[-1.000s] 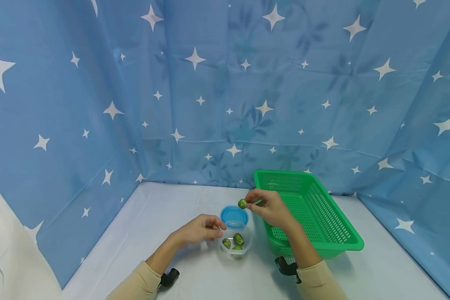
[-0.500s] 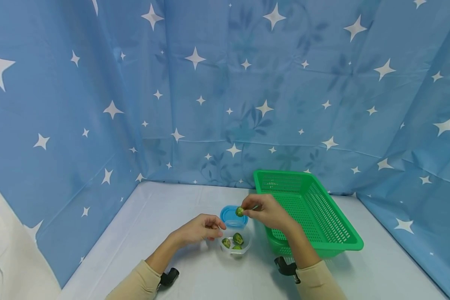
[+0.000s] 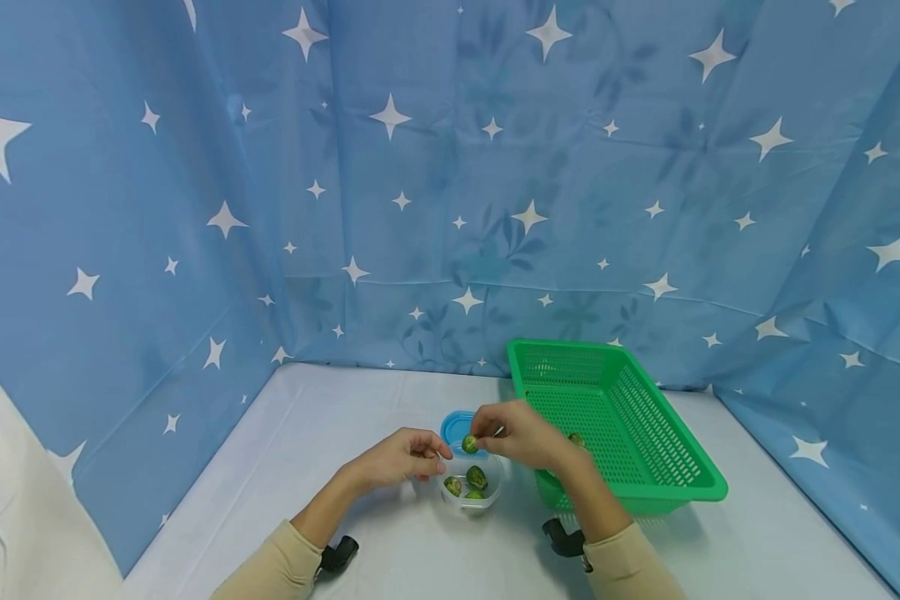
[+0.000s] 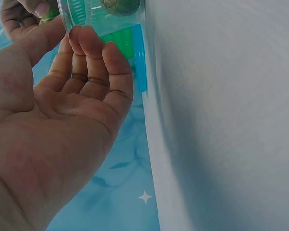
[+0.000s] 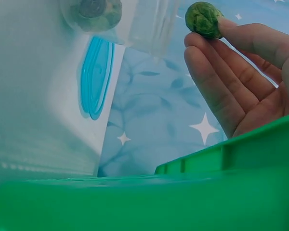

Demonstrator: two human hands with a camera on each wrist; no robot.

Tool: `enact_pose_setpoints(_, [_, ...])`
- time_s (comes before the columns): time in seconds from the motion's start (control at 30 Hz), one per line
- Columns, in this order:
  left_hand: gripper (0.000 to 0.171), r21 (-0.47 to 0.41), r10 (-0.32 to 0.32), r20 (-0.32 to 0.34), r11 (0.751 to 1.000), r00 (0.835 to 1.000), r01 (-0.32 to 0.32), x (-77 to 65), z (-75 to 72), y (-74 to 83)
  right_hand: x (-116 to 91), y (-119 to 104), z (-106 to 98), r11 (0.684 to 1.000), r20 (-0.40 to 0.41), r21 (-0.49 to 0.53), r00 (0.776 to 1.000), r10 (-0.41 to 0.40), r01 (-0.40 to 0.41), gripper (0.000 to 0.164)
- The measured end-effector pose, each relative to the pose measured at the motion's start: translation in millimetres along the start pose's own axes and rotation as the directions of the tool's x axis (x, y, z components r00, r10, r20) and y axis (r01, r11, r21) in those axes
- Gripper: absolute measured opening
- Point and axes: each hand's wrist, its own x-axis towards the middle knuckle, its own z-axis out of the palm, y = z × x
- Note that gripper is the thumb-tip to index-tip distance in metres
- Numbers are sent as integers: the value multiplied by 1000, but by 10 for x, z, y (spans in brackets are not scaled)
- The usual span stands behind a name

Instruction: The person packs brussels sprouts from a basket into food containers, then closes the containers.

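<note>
My right hand (image 3: pixel 521 432) pinches a Brussels sprout (image 3: pixel 470 444) between thumb and fingertips, just above the far side of a clear plastic container (image 3: pixel 499 482). In the right wrist view, the same sprout (image 5: pixel 203 20) is round and leafy. Three sprouts (image 3: pixel 477 477) show inside the container. My left hand (image 3: pixel 405 457) is at the container's left side; in the left wrist view its thumb and curled fingers (image 4: pixel 89 45) pinch the clear rim. Behind the container, a blue lid (image 3: pixel 456 424) lies on the table, partly hidden by my right hand.
A green perforated basket (image 3: pixel 663 433) stands to the right, under my right forearm. One sprout (image 3: pixel 576 439) shows inside it beside the forearm. White cloth covers the table (image 3: pixel 345 408), and a blue star-patterned curtain (image 3: pixel 435 208) rises behind.
My right hand has moved left and nearer with the sprout, from beside the lid to above the container's far edge. A sprout in the basket has come into view. My left hand stays still.
</note>
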Motion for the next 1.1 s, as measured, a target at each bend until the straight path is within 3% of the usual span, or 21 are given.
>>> enact_pose_setpoints(0.67, [30, 13, 7, -4, 1000, 1000, -7, 1, 0, -18, 41, 4, 108, 995, 33, -103, 999, -12, 15, 15])
enact_pose_setpoints(1.1, [31, 12, 3, -5, 1000, 1000, -3, -1, 4, -9, 45, -10, 118, 994, 33, -110, 999, -11, 14, 13])
